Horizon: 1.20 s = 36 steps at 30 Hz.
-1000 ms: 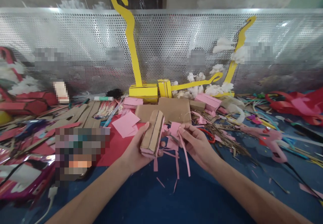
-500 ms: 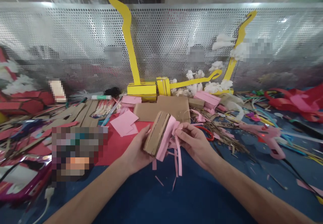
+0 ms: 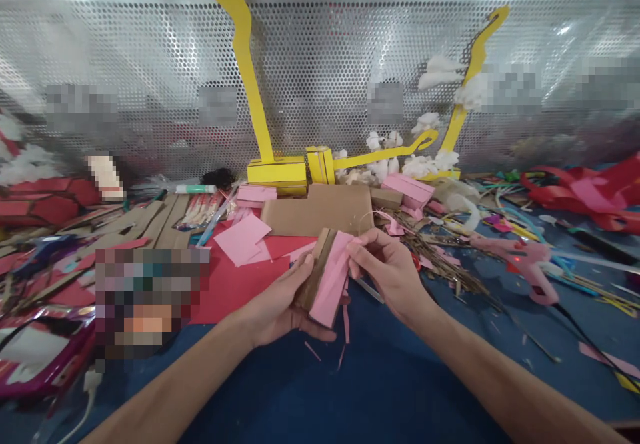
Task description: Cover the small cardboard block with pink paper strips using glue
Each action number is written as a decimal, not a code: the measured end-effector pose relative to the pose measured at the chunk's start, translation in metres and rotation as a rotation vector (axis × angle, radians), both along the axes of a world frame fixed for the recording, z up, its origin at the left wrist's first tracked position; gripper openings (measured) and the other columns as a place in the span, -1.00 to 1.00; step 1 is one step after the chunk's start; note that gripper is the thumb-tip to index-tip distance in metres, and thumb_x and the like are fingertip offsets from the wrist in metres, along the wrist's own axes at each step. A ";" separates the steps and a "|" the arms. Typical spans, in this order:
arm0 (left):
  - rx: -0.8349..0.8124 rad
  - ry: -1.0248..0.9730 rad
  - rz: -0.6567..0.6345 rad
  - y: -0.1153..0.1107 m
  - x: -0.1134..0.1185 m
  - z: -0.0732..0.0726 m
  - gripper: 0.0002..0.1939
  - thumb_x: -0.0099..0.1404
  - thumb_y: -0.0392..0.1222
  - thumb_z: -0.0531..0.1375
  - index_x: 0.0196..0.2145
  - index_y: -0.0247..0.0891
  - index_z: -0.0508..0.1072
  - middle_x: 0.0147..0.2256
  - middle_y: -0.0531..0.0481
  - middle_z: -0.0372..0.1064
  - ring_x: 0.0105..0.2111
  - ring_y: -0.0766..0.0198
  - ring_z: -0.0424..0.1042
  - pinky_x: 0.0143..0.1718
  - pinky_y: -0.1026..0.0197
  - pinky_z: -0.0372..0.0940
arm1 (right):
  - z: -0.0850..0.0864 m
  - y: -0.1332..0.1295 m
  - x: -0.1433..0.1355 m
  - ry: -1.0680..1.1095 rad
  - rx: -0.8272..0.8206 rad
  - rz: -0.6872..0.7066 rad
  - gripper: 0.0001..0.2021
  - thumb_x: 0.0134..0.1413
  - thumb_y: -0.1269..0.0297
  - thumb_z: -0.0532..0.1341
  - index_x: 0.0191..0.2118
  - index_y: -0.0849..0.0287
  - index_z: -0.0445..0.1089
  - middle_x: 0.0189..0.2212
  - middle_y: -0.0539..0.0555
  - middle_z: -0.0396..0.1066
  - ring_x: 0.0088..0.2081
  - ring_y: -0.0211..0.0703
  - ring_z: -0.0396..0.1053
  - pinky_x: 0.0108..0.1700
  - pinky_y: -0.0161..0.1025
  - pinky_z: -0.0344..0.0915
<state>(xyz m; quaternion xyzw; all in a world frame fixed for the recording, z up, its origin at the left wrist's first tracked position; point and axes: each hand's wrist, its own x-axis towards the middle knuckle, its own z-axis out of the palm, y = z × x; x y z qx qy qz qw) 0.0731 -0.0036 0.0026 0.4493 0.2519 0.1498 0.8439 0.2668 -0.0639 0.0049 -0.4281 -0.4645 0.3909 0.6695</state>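
Observation:
A small brown cardboard box (image 3: pixel 316 267) rests tilted in my left hand (image 3: pixel 275 304), thumb on its near-left side and fingers curled underneath. Pink paper (image 3: pixel 331 283) covers the face turned toward the right. At the upper right edge of that face, the thumb and fingers of my right hand (image 3: pixel 387 264) pinch the paper. Thin pink strips (image 3: pixel 346 321) show just below the box, and a few scraps lie on the blue table. Whatever else sits inside the right fingertips is hidden.
Behind the box lie a flat cardboard piece (image 3: pixel 325 209), red paper (image 3: pixel 227 294) and pink paper pieces (image 3: pixel 243 239). A pink glue gun (image 3: pixel 525 257) with a black cord lies at right. Yellow hooked shapes (image 3: pixel 245 57) stand before a perforated metal panel (image 3: pixel 320 77).
The box has turned so its pink face shows more toward me. A long pink strip hanging by my right fingers is out of sight. My right hand has shifted slightly against the box.

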 end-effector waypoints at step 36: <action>0.141 -0.039 -0.125 -0.004 -0.005 0.003 0.02 0.24 -0.40 0.26 0.42 0.17 -0.22 0.02 -0.18 0.43 -0.19 0.02 0.61 -0.21 -0.09 0.55 | 0.006 0.001 0.012 -0.591 0.071 -0.235 -0.78 0.15 0.06 0.34 -0.34 0.11 0.53 0.02 0.17 0.34 0.11 0.06 0.33 0.18 0.03 0.19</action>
